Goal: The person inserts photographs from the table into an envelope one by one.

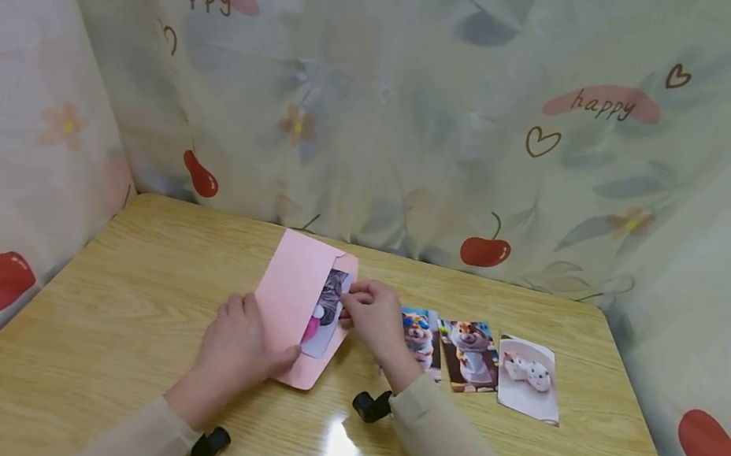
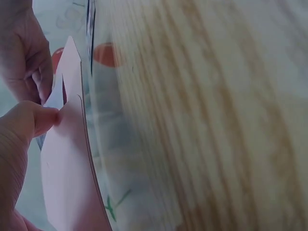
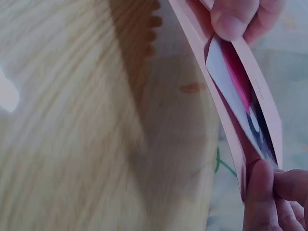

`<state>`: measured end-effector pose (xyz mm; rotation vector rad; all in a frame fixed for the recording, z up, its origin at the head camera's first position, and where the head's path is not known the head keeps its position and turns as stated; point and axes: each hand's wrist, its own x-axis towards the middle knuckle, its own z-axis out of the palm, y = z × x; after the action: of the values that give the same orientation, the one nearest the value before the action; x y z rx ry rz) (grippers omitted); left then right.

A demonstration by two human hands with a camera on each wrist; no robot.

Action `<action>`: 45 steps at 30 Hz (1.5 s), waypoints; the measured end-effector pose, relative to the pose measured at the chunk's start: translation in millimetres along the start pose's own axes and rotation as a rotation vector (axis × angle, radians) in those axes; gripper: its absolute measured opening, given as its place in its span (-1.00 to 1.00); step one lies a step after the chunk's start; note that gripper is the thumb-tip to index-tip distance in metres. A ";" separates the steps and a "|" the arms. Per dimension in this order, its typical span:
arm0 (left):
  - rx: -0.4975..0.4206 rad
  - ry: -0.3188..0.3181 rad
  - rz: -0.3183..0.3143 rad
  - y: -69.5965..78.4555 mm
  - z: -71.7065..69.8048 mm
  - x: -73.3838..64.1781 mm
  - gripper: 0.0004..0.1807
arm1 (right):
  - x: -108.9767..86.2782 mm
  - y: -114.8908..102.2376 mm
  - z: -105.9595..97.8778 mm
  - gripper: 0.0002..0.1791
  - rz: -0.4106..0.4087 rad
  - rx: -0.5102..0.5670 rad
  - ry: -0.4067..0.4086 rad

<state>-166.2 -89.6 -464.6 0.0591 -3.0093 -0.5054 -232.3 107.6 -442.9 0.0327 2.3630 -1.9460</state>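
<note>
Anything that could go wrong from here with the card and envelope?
The left hand has its thumb at the opening of the pink envelope, where the picture card might snag. The right hand pinches the card's edge, so too much force could bend it. That hand also overlaps the nearest loose card in the head view and could nudge it.

wood-grain counter [image 1: 111, 291], lower half of frame | three photos [image 1: 471, 354] in a row, right of centre
</note>
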 end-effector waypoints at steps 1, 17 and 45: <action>-0.001 0.003 0.009 0.6 0.6 -0.2 0.19 | 0.5 1.3 1.7 -0.79 0.007 0.020 -0.003; -0.063 0.100 0.080 3.5 3.6 -6.9 0.07 | 6.0 9.3 15.7 -0.79 0.028 0.068 -0.042; -0.035 0.014 0.003 -10.3 2.0 0.9 0.15 | -8.8 2.7 -78.4 -0.33 -0.050 -0.137 -0.042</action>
<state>-167.0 -98.7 -469.8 0.0559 -2.9858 -0.5550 -227.1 185.3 -429.9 -0.0760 2.4863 -1.7811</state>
